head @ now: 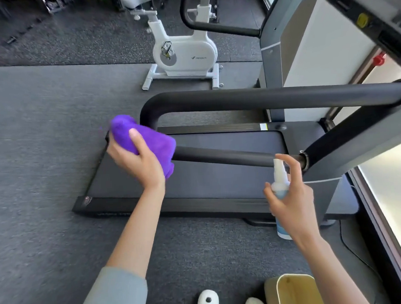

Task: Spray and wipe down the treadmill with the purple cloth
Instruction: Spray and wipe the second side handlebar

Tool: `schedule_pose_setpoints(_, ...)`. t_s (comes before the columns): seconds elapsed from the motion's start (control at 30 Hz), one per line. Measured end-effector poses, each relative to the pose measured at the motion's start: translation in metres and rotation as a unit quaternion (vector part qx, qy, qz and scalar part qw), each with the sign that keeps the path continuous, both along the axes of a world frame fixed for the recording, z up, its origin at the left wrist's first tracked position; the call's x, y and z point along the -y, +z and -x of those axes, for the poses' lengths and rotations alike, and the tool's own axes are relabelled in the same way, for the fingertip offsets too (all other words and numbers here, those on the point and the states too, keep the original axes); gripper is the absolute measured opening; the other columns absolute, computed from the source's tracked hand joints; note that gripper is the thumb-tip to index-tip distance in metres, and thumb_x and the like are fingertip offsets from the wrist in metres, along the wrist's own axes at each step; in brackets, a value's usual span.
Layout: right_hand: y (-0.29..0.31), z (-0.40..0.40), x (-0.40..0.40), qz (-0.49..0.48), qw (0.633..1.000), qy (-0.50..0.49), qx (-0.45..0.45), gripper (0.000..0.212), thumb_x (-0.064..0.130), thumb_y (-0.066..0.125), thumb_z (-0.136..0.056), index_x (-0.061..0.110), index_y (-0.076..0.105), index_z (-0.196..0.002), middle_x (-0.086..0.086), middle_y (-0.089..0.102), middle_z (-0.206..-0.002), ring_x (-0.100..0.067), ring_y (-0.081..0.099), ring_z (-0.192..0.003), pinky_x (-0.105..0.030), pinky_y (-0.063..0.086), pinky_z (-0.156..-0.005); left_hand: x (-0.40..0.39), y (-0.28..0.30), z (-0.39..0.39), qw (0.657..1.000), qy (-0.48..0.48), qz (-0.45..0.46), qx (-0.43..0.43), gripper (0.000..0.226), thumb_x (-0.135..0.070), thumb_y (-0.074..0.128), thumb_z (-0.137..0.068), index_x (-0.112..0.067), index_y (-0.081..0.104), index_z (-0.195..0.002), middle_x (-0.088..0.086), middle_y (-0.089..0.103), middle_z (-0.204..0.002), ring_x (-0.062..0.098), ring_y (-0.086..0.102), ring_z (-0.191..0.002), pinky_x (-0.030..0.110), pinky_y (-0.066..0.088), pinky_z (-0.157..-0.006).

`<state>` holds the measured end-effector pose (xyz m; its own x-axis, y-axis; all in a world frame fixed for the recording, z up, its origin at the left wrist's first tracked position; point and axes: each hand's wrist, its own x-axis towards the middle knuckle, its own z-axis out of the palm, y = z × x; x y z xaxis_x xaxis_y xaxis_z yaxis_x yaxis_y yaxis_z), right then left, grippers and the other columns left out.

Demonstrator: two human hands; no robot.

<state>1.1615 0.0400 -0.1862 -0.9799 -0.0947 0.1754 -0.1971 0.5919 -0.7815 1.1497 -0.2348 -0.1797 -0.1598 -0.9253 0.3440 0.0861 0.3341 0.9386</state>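
- Your left hand (134, 160) has its fingers wrapped round the bunched purple cloth (145, 141), pressing it on the near handrail (230, 158) of the treadmill (196, 175).
- Your right hand (292, 205) has its fingers clamped on the spray bottle (279, 187), index finger on its nozzle, just beside that handrail.
- A cream bin (295, 291) stands on the floor near your feet.

A grey sleeve (114, 295) covered the left upper arm; the right forearm was bare; pale, perhaps fluffy, slippers (207, 300) showed below.

fluffy purple cloth (145, 141), matt foam handrail (273, 99), translucent plastic spray bottle (279, 187)
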Motion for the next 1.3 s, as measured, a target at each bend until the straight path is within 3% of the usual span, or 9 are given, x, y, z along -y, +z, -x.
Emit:
schedule_pose_setpoints(0.17, -0.004, 0.001, 0.002, -0.003, 1.0, -0.01, 0.006, 0.06, 0.007, 0.067, -0.088, 0.039, 0.041, -0.131, 0.011, 0.058, -0.073, -0.021, 0.059, -0.054, -0.046, 0.055, -0.054, -0.016, -0.012, 0.043, 0.987, 0.041, 0.052, 0.144, 0.078, -0.05, 0.066, -0.085, -0.013, 0.037, -0.147, 0.015, 0.038, -0.144, 0.038, 0.041, -0.127, 0.048, 0.035, -0.104)
schedule_pose_setpoints(0.3, -0.004, 0.007, 0.001, -0.004, 1.0, -0.021, 0.009, 0.059, 0.008, 0.067, -0.088, 0.04, 0.042, -0.13, 0.009, 0.058, -0.072, -0.022, 0.058, -0.054, -0.046, 0.055, -0.055, -0.008, -0.031, 0.049, 0.991, 0.061, -0.013, 0.114, 0.082, -0.042, 0.076, -0.076, -0.022, 0.038, -0.145, 0.004, 0.042, -0.142, 0.029, 0.045, -0.123, 0.048, 0.045, -0.093)
schedule_pose_setpoints(0.4, -0.003, 0.01, -0.005, -0.005, 0.999, -0.035, -0.003, 0.06, 0.008, 0.068, -0.087, 0.04, 0.042, -0.13, 0.01, 0.057, -0.074, -0.02, 0.058, -0.057, -0.04, 0.054, -0.054, -0.004, -0.037, 0.049, 0.993, 0.059, -0.053, 0.085, 0.081, -0.041, 0.076, -0.071, -0.031, 0.038, -0.141, -0.009, 0.046, -0.138, 0.018, 0.048, -0.123, 0.036, 0.041, -0.087)
schedule_pose_setpoints(0.6, -0.005, 0.006, -0.014, 0.005, 0.999, -0.03, 0.015, 0.059, 0.008, 0.067, -0.088, 0.04, 0.041, -0.13, 0.004, 0.06, -0.074, -0.027, 0.062, -0.055, -0.049, 0.056, -0.056, 0.007, -0.05, 0.028, 0.991, -0.026, -0.074, 0.108, 0.085, -0.048, 0.078, -0.07, -0.027, 0.037, -0.142, -0.01, 0.049, -0.141, 0.015, 0.05, -0.126, 0.039, 0.04, -0.104)
schedule_pose_setpoints(0.73, -0.004, 0.009, -0.015, 0.005, 1.0, -0.03, 0.007, 0.06, 0.008, 0.068, -0.088, 0.04, 0.041, -0.13, 0.01, 0.059, -0.078, -0.022, 0.06, -0.056, -0.048, 0.056, -0.057, 0.015, -0.019, 0.025, 0.992, -0.011, 0.097, 0.085, 0.077, -0.043, 0.079, -0.073, -0.016, 0.047, -0.137, -0.003, 0.052, -0.136, 0.015, 0.048, -0.126, 0.038, 0.038, -0.106)
schedule_pose_setpoints(0.9, -0.002, 0.019, -0.008, 0.005, 1.0, -0.028, -0.001, 0.061, 0.007, 0.068, -0.087, 0.04, 0.041, -0.131, 0.016, 0.057, -0.082, -0.024, 0.061, -0.059, -0.046, 0.056, -0.06, 0.028, 0.022, 0.041, 0.944, -0.043, 0.31, 0.1, 0.067, -0.021, 0.079, -0.062, -0.014, 0.058, -0.125, -0.002, 0.06, -0.125, 0.018, 0.055, -0.113, 0.03, 0.044, -0.094)
schedule_pose_setpoints(1.03, -0.004, 0.023, 0.004, 0.0, 1.0, -0.011, 0.009, 0.06, 0.007, 0.068, -0.088, 0.038, 0.041, -0.132, 0.012, 0.056, -0.075, -0.024, 0.06, -0.054, -0.048, 0.056, -0.056, 0.041, 0.017, 0.039, 0.947, -0.095, 0.291, 0.096, 0.063, -0.017, 0.08, -0.059, -0.011, 0.061, -0.12, 0.0, 0.065, -0.116, 0.02, 0.063, -0.103, 0.026, 0.046, -0.089)
schedule_pose_setpoints(1.17, -0.006, 0.023, 0.013, 0.002, 1.0, -0.001, 0.013, 0.06, 0.007, 0.068, -0.088, 0.038, 0.041, -0.132, 0.011, 0.057, -0.075, -0.025, 0.06, -0.053, -0.049, 0.056, -0.057, 0.038, 0.011, 0.045, 0.957, -0.063, 0.271, 0.08, 0.06, -0.016, 0.078, -0.059, -0.011, 0.063, -0.117, -0.002, 0.067, -0.112, 0.018, 0.065, -0.1, 0.018, 0.043, -0.086)
schedule_pose_setpoints(1.3, -0.006, 0.02, 0.009, 0.007, 1.0, -0.002, 0.01, 0.061, 0.006, 0.067, -0.088, 0.04, 0.041, -0.131, 0.007, 0.057, -0.074, -0.028, 0.06, -0.055, -0.05, 0.056, -0.057, 0.031, -0.004, 0.045, 0.981, -0.014, 0.175, 0.086, 0.061, -0.027, 0.077, -0.063, -0.013, 0.06, -0.12, -0.005, 0.068, -0.113, 0.021, 0.066, -0.101, 0.015, 0.039, -0.083)
